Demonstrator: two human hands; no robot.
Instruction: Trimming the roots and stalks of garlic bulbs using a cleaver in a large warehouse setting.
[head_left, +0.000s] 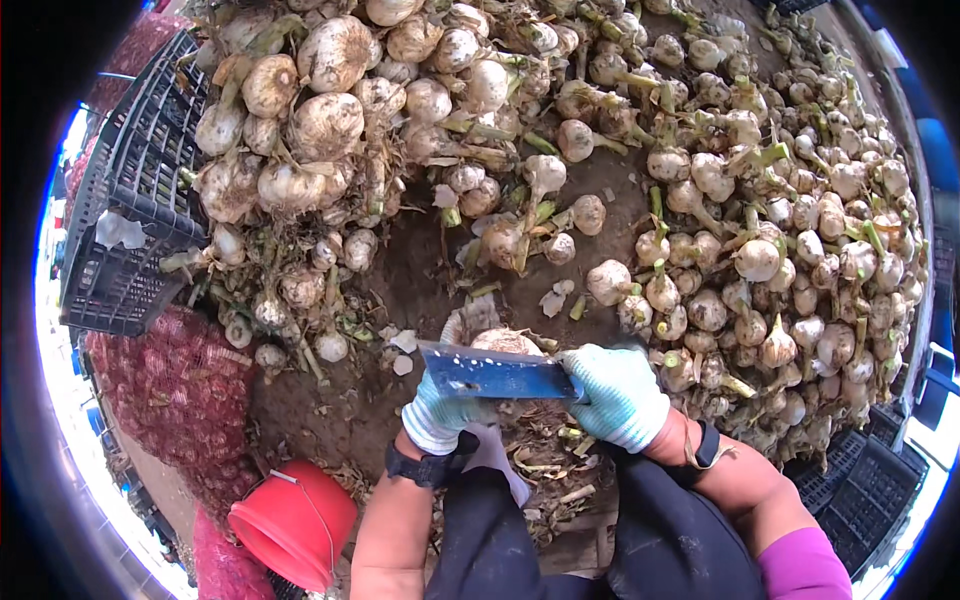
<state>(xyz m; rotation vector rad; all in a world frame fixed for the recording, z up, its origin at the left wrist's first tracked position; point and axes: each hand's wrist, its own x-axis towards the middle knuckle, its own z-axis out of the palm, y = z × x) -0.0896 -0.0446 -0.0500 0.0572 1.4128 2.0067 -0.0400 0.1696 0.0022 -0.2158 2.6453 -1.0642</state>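
My right hand, in a white and mint glove, is closed on a cleaver, its wide blade held level and pointing left. My left hand, gloved alike, is partly hidden behind the blade; its dirty fingertips show above it, gripping a garlic bulb that the blade partly covers. Below the hands, cut stalks and husk bits lie on the ground between my legs.
Heaped garlic with stalks lies ahead and to the right. A black crate, red mesh sacks and a red bucket are at the left. More black crates stand at the lower right.
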